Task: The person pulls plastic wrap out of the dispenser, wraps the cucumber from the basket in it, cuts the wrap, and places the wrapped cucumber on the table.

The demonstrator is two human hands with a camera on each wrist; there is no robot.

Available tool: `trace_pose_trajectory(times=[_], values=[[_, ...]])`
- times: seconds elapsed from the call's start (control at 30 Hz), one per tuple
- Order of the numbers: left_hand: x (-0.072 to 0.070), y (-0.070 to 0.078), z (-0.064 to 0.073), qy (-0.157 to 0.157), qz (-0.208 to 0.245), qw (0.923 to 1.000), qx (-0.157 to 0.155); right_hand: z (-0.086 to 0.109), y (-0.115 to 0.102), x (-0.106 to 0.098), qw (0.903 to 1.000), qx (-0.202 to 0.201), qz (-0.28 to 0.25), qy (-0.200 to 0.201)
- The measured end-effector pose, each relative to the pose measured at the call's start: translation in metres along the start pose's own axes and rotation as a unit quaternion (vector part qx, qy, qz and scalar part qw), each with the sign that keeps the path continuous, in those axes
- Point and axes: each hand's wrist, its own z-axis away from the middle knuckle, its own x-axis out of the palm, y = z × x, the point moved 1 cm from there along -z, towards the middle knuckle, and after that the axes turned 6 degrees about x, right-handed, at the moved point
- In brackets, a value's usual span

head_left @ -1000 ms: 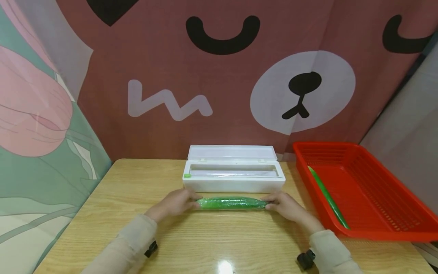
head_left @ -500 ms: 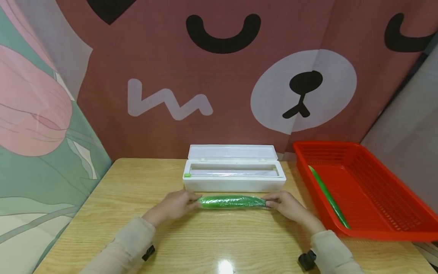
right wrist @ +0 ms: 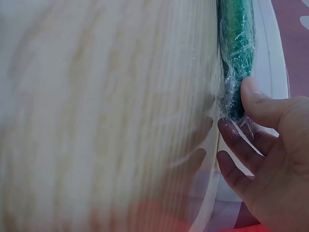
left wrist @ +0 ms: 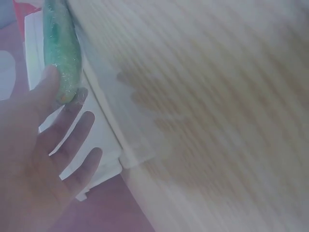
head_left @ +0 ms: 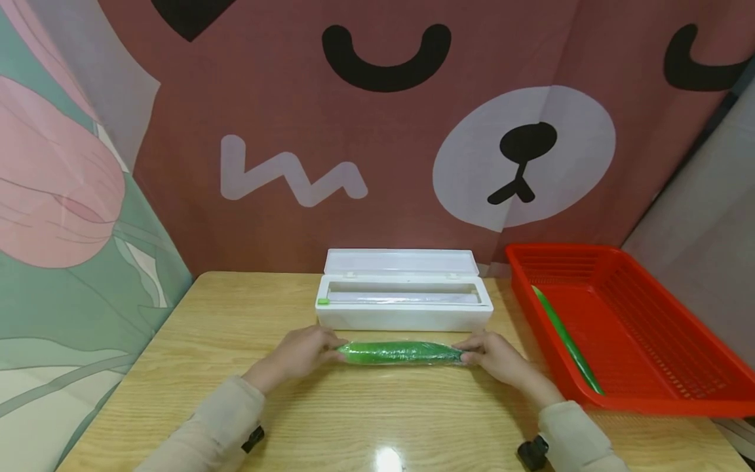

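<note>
Cucumber (head_left: 401,353) is already covered in clear film (right wrist: 229,87), held at the counter (head_left: 354,413), just in front of the opened white box (head_left: 407,320). Left end pinched by left hand (head_left: 297,352), right end by right hand (head_left: 498,356). Wrapping judged mostly done; loose film possibly left to be smoothed. Green vegetable (head_left: 567,341) in red basket (head_left: 666,406) seems unwrapped. No brand, label or writing can be read.
</note>
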Motion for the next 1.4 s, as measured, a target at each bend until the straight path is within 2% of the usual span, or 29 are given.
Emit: trace_pose_trajectory(times=[0.2,0.33,0.53,0.73,0.87,1.07,1.27,1.4], values=[[0.002,0.001,0.003,0.002,0.006,1.0,-0.002,0.0,-0.001,0.0,1.0,-0.001,-0.005,0.004],[0.005,0.001,0.004,0.009,0.026,0.9996,-0.012,0.0,-0.002,0.0,0.9999,-0.007,-0.004,0.012],[0.007,0.0,0.006,0.035,0.072,0.9952,-0.056,0.001,-0.002,0.002,0.9986,-0.004,0.009,0.052],[0.007,-0.003,0.009,0.054,0.107,0.9894,-0.082,0.001,-0.005,0.001,0.9963,0.036,-0.009,0.077],[0.006,-0.005,0.011,0.065,0.146,0.9823,-0.098,0.001,-0.008,0.001,0.9959,0.04,-0.009,0.08],[0.005,-0.011,0.018,0.091,0.211,0.9659,-0.119,0.0,-0.017,0.005,0.9956,0.033,-0.019,0.085],[-0.001,-0.019,0.025,0.11,0.23,0.9575,-0.135,-0.004,-0.03,0.01,0.9944,0.024,-0.042,0.093],[-0.011,-0.023,0.035,0.117,0.236,0.9531,-0.15,-0.006,-0.039,0.016,0.9955,0.01,-0.049,0.08]])
